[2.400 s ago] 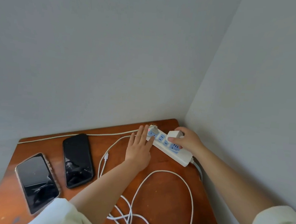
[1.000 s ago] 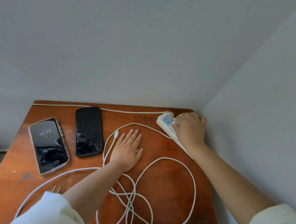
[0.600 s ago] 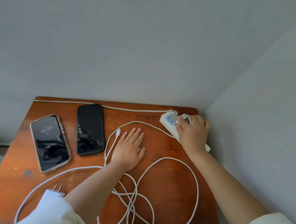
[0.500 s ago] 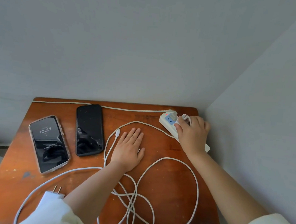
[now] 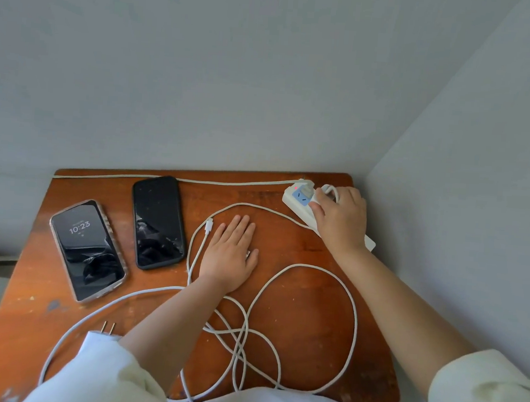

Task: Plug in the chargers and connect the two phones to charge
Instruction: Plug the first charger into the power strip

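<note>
Two phones lie untouched: a cased phone, its screen now lit, and a dark phone. The right hand has stayed clamped on a charger at the power strip. The left hand, withdrawn from the strip, rests flat with fingers together, a cable connector just beside its fingertips. The second charger's plug remains unplugged.

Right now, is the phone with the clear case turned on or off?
On. The clear-case phone has a lit screen showing 10:23, while the black phone beside it is dark.
</note>
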Motion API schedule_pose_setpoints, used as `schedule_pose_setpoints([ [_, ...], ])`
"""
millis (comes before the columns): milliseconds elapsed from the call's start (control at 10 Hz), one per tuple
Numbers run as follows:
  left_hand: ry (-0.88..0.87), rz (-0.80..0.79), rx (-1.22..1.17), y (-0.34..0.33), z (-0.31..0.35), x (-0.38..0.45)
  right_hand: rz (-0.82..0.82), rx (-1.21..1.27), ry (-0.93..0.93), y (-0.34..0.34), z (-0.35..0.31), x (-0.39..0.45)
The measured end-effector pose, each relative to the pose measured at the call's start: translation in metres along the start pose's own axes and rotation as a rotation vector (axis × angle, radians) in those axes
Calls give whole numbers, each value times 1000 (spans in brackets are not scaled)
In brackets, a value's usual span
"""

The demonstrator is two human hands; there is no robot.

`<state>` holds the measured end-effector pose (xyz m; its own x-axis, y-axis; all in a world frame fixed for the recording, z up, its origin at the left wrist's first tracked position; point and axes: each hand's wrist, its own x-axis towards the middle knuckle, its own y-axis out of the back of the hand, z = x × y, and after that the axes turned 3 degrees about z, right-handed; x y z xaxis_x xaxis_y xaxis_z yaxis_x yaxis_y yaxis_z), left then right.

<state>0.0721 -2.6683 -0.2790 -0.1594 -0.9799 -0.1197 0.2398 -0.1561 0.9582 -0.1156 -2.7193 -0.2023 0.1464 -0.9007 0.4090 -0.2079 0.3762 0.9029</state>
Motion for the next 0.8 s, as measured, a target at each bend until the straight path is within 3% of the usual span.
schedule_pose_setpoints([
  [400,10,-20,-3,2,1,0,63,-23,24,-6,2,-6],
  [800,8,-17,-9,3,0,-1,-47,-63,1,-6,-5,-7],
])
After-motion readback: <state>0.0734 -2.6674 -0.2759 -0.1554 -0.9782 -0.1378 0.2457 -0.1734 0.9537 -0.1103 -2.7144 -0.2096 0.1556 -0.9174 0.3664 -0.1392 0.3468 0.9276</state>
